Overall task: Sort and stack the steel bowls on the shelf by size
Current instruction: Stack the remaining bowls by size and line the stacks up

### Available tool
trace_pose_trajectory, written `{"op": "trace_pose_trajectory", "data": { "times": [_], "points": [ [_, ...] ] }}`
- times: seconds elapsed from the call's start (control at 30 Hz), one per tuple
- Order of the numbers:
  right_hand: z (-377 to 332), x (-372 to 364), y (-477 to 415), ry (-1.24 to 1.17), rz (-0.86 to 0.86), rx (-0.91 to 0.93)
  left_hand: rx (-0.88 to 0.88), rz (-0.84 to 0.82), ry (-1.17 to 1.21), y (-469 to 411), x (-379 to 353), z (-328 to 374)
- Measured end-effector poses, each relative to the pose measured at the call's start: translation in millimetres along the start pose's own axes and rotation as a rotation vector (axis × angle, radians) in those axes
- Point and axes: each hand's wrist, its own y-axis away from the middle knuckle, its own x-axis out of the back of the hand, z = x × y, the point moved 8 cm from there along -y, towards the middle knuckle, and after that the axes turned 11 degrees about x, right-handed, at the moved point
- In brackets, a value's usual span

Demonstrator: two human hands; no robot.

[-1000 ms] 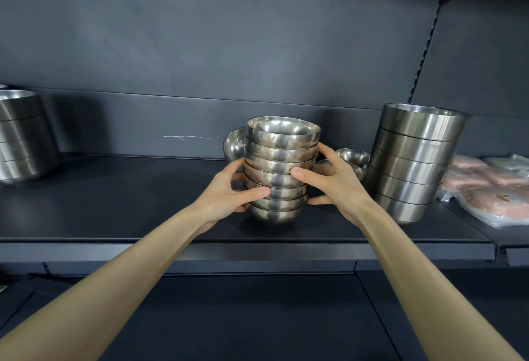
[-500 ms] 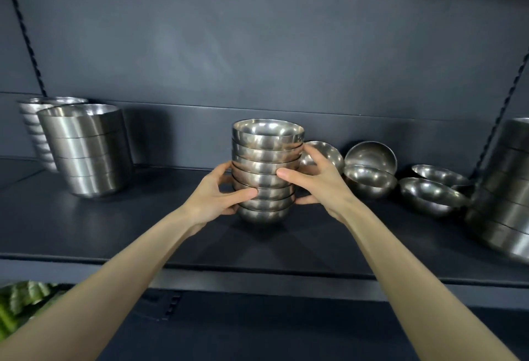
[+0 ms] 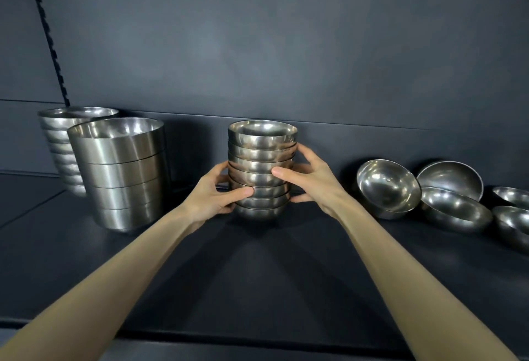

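A stack of several small round steel bowls stands at the middle of the dark shelf. My left hand grips its lower left side, thumb across the front. My right hand grips its right side, thumb on the front and fingers behind. A stack of large straight-sided steel bowls stands to the left, with a second stack of smaller bowls behind it. Several loose round bowls lie tilted on the right.
The shelf's back panel rises right behind the bowls. A slotted upright runs down the back at the left. The shelf's front edge crosses below my forearms.
The small stack, held in both hands, has travelled left along the shelf, away from the loose bowls and closer to the large stacks. Both grips look unchanged.
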Motion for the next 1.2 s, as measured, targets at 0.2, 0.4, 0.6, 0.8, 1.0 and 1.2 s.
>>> {"op": "trace_pose_trajectory", "data": {
  "times": [0.2, 0.4, 0.6, 0.8, 1.0, 1.2],
  "points": [
    [10.3, -11.8, -25.3, -0.011, -0.019, 0.001, -0.004, 0.026, -0.004, -16.6, 19.0, -2.9],
    [15.2, -14.7, -36.9, -0.007, -0.023, 0.005, 0.002, 0.048, -0.005, -25.3, 22.3, -3.8],
    [16.3, -15.4, -39.2, 0.003, -0.041, 0.003, 0.026, 0.058, -0.025, -22.8, 21.9, -3.0],
    [16.5, -16.0, -39.0, 0.031, -0.057, 0.003, 0.02, 0.123, -0.07, -18.7, 23.6, 0.9],
    [2.6, -5.1, -29.2, 0.21, -0.005, 0.035, -0.019, 0.287, -0.337, -3.1, 28.8, 18.8],
    [-55.7, 20.6, 13.9, 0.552, 0.047, 0.078, -0.187, 0.386, -0.758, 42.8, 16.8, 72.9]
  ]
}}
